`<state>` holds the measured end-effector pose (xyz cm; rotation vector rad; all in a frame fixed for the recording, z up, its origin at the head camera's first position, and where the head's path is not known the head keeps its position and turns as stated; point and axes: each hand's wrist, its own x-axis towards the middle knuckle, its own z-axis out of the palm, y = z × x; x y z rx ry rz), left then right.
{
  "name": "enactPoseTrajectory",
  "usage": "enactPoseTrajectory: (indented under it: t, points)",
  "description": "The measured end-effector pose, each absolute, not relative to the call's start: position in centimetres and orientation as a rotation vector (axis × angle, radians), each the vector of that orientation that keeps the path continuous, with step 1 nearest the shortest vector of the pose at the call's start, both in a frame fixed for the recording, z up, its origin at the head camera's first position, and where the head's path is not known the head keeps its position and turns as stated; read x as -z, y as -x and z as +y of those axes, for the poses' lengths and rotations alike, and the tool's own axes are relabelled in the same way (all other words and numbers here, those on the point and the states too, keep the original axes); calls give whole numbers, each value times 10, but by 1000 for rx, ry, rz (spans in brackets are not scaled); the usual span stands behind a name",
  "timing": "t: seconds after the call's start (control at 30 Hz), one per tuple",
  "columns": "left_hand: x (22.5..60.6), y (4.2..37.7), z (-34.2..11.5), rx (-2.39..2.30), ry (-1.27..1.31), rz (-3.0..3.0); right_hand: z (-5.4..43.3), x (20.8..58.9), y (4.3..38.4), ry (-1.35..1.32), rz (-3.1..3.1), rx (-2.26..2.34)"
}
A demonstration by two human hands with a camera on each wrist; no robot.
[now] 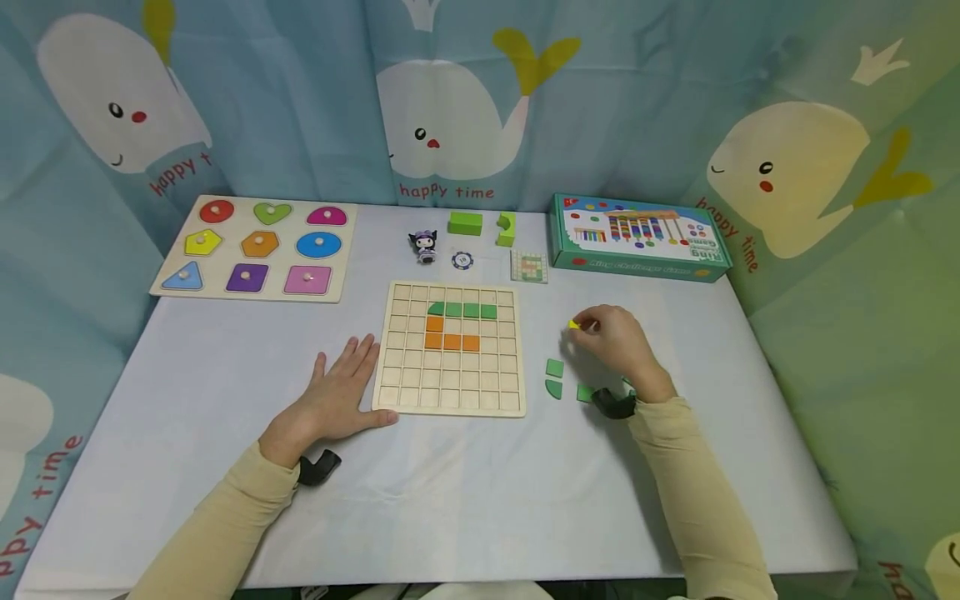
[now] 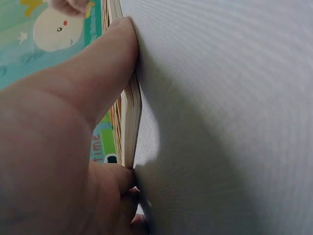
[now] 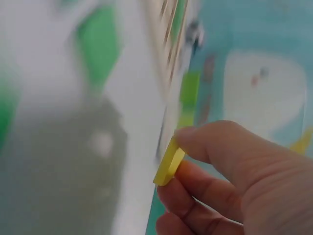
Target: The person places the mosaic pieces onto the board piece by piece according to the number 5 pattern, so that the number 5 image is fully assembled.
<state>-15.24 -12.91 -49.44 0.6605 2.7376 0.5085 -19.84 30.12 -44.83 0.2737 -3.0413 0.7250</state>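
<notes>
My right hand [image 1: 617, 340] pinches a small yellow tile [image 3: 169, 162] between thumb and fingertips, raised over the cloth to the right of the wooden grid board [image 1: 450, 398]. My left hand [image 1: 336, 400] lies with fingers spread at the board's lower left corner; in the left wrist view its thumb [image 2: 117, 44] rests against the board's edge [image 2: 131, 122]. On the board, a row of green tiles [image 1: 471, 311] begins with a rounded one at its left. Below it, orange tiles [image 1: 452, 342] form an L shape.
Loose green tiles [image 1: 554, 367] lie right of the board, some partly under the right wrist. Behind stand a pattern card [image 1: 529, 267], a chip [image 1: 462, 261], a figurine [image 1: 425, 247], green blocks [image 1: 465, 223] and a game box [image 1: 637, 239]. A shape puzzle [image 1: 281, 287] lies back left.
</notes>
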Motion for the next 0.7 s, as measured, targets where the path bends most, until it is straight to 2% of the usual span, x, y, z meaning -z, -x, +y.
enactPoseTrajectory:
  t: [0.33,0.7]
  points:
    - [496,152,-128,-514,-654,2737,208,459,207,-537,-3079,-671]
    - [496,152,-130,-491,-663,2740,180,464,206,-602,-3059,-532]
